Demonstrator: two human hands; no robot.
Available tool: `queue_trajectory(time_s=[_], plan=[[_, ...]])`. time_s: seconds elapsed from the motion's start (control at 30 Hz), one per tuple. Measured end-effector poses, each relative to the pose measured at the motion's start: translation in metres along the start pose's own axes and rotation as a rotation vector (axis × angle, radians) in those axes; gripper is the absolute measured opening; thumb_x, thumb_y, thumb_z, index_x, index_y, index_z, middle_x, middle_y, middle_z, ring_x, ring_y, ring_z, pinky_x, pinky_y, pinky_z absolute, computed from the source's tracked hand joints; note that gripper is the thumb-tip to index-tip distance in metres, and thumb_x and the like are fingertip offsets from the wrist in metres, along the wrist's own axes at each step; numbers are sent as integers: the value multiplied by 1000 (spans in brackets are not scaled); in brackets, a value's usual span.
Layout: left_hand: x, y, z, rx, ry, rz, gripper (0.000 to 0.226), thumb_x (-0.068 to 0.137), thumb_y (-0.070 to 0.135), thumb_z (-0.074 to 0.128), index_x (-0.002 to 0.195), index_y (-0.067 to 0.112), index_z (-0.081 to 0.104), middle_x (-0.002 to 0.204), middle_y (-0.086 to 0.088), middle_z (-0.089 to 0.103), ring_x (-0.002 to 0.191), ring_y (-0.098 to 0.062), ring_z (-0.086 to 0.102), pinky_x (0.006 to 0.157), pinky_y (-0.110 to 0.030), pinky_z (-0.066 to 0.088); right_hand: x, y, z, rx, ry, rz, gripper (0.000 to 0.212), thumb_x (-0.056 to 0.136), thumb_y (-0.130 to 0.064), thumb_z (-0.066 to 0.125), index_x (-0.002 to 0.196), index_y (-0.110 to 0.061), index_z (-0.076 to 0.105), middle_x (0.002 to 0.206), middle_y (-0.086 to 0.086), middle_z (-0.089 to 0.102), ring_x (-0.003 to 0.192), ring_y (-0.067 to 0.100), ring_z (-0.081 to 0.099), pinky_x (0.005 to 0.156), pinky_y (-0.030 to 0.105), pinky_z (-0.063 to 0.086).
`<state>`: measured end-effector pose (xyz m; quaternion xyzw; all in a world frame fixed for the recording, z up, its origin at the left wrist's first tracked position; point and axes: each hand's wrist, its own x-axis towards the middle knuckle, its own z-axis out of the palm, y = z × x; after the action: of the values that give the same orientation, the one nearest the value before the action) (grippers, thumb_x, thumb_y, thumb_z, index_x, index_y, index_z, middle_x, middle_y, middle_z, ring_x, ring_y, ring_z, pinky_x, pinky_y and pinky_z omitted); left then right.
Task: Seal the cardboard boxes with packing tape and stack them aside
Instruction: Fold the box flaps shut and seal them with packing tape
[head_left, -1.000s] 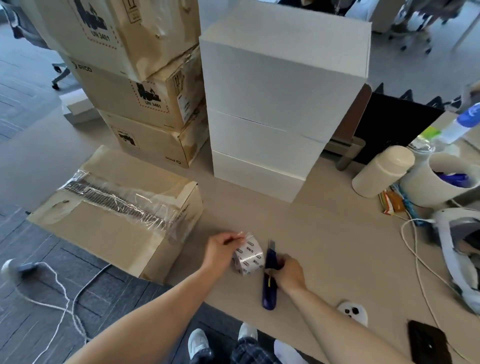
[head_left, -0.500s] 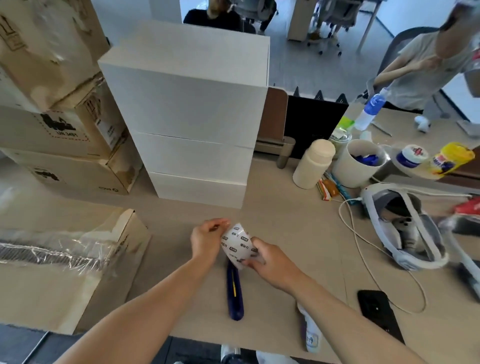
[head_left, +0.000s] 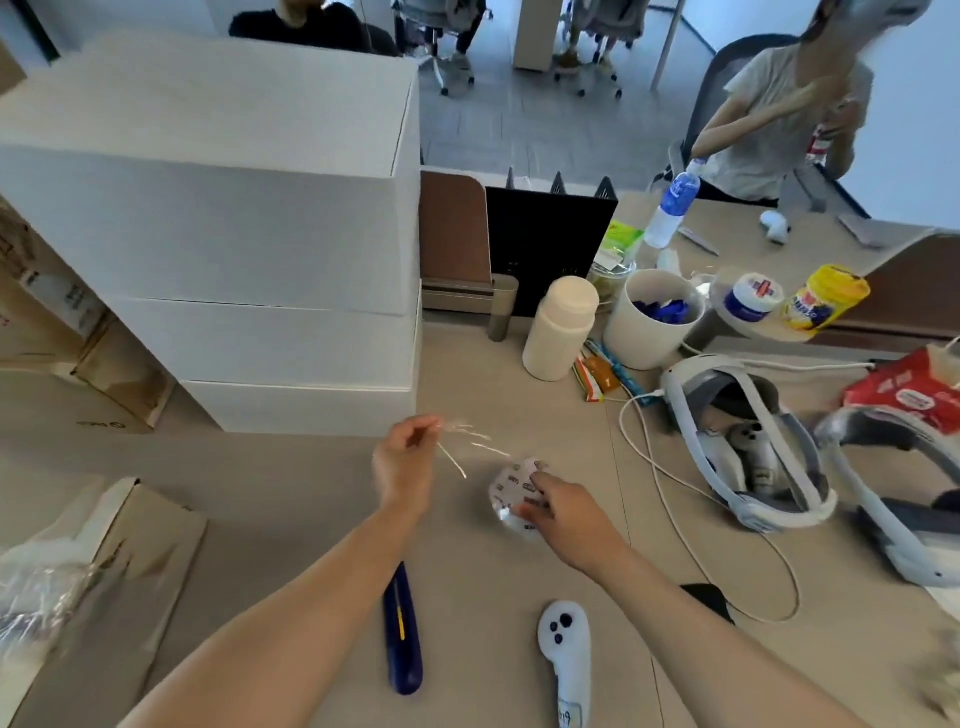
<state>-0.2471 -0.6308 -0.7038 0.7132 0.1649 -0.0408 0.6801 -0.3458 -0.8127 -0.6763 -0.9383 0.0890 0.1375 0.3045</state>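
Note:
My right hand grips a clear tape roll with small printed labels, held just above the beige desk. My left hand pinches the free end of the tape and holds it stretched out up and to the left of the roll. A brown cardboard box with crinkled clear tape across its top sits at the lower left. A blue utility knife lies on the desk below my hands.
Three white boxes are stacked behind my hands, brown boxes to their left. A white controller, cables, headsets, a cream bottle and a cup crowd the right. A person sits at the far right.
My right hand left the knife and took the roll. My left hand pulled the tape end away up-left, drawing out a strip. The view swung right.

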Motion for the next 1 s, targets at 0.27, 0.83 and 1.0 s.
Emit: queue_trajectory(time_s=[0.27,0.83,1.0], plan=[[-14,-22,38,40,-265,-16,45,83,2,75,117,27,59,82,2,67,77,-6,61,72,-8,46,48,33,4,35,135,381,11,71,-21,50,73,-22,61,83,0,66,80,22,64,72,34,54],[-74,-102,38,634,-440,211,41,95,2,58,123,31,67,133,22,48,126,-1,35,111,-21,34,90,32,41,266,369,563,48,87,-6,52,133,-6,38,138,13,47,131,32,37,107,41,25],[-103,-106,42,733,-665,150,57,103,15,41,153,38,26,132,26,30,136,1,23,111,-12,15,102,27,27,540,367,714,34,94,-16,48,126,-5,45,132,18,51,125,38,43,110,41,30]])
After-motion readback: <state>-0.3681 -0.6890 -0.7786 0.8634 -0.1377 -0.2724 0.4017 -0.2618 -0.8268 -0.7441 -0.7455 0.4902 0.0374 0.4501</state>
